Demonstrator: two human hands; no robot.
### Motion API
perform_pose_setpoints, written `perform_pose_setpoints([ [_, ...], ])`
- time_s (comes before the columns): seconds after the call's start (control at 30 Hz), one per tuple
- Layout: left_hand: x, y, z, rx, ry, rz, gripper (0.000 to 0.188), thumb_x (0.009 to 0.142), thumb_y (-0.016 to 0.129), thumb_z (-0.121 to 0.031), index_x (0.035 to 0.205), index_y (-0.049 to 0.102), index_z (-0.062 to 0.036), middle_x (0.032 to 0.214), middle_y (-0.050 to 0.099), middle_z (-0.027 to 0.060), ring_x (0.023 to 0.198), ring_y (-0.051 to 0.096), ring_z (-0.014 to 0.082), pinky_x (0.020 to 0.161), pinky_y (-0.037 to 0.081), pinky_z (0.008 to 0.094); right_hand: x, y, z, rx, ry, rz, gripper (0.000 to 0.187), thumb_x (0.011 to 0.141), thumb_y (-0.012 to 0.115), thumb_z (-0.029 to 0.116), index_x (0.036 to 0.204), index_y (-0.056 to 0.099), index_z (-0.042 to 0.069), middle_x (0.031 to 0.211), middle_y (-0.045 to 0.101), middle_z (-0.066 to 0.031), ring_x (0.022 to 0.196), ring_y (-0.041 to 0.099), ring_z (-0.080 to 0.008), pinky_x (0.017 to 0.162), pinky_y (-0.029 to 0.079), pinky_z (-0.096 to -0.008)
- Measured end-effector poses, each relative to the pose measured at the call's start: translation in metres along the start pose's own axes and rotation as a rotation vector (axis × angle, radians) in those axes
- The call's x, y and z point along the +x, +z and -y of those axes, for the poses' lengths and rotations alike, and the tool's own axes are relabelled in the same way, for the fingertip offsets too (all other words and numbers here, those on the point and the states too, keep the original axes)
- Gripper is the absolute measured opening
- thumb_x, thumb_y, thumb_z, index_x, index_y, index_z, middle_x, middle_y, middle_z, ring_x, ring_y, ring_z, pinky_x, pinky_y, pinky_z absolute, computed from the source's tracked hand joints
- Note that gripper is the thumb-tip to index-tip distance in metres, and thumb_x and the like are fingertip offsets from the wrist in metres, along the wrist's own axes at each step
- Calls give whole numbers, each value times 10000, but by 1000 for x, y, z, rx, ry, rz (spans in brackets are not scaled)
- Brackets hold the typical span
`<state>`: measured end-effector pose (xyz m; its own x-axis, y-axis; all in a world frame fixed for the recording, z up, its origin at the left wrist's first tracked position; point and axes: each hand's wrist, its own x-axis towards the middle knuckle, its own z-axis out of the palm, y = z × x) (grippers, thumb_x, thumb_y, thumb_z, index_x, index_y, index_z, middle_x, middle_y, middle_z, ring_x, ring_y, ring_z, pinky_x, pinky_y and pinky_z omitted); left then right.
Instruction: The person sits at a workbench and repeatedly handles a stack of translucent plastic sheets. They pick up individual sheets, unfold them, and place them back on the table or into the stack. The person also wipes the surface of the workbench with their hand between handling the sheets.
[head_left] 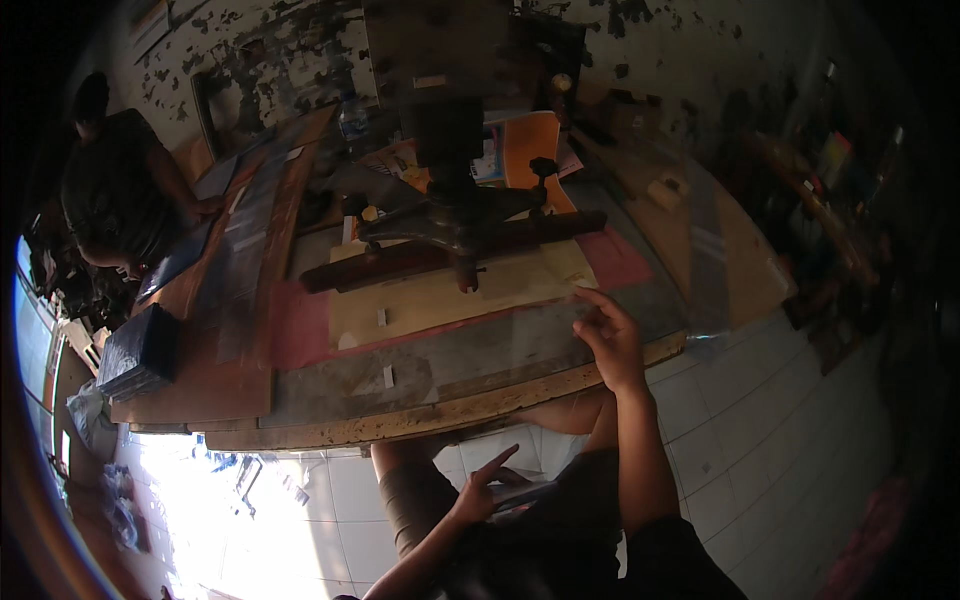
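Above the front right part of the worktable, my right hand (612, 345) has its fingers curled, the index finger and thumb forward. Its fingertips are near the right end of a yellow sheet (450, 308); whether they hold anything is too small to tell. Low over my lap, my left hand (482, 492) has its index finger stretched out, with the rest round the edge of a thin, flat, dark piece (525, 494). A dark metal press (455, 215) with a long bar (345, 272) stands over the yellow sheet. Pink sheeting (300, 322) shows beneath the sheet.
Two small pale tabs lie towards the front, one tab (388, 376) on the grey tabletop (480, 362). A wrapped dark stack (140, 350) sits at the left. Another person (125, 185) works at the far left. A small wooden block (667, 192) lies on the right board.
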<state>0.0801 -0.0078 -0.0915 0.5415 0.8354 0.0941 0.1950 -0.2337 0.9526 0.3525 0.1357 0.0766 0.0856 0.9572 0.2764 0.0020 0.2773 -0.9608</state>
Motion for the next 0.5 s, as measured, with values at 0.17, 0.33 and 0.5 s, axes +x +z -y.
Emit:
perform_pose_setpoints([
  [0.17, -3, 5, 13, -135, -156, -11, 946, 764, 861, -90, 1577, 385, -6, 1055, 795, 95, 1042, 737, 195, 1032, 501, 372, -1, 6, 7, -99, -67, 73, 409, 917, 669, -41, 1316, 676, 46, 1106, 691, -21, 855, 586, -63, 816, 500, -233],
  [0.33, 8, 2, 11, -145, -142, -15, 899, 786, 800, -31, 1577, 375, 7, 1054, 791, 119, 1040, 735, 199, 1023, 507, 357, 1, 3, 4, -113, -166, 122, 390, 919, 673, -46, 1295, 688, 53, 1286, 690, -54, 973, 635, -98, 859, 502, -258],
  [0.5, 10, 7, 32, -315, -192, -25, 882, 782, 735, 46, 1584, 369, -3, 1051, 785, 128, 1055, 726, 197, 1030, 508, 357, 0, -4, -1, 36, -210, 100, 369, 931, 678, -4, 1300, 683, -6, 1267, 683, -74, 1073, 622, -125, 920, 468, -268],
])
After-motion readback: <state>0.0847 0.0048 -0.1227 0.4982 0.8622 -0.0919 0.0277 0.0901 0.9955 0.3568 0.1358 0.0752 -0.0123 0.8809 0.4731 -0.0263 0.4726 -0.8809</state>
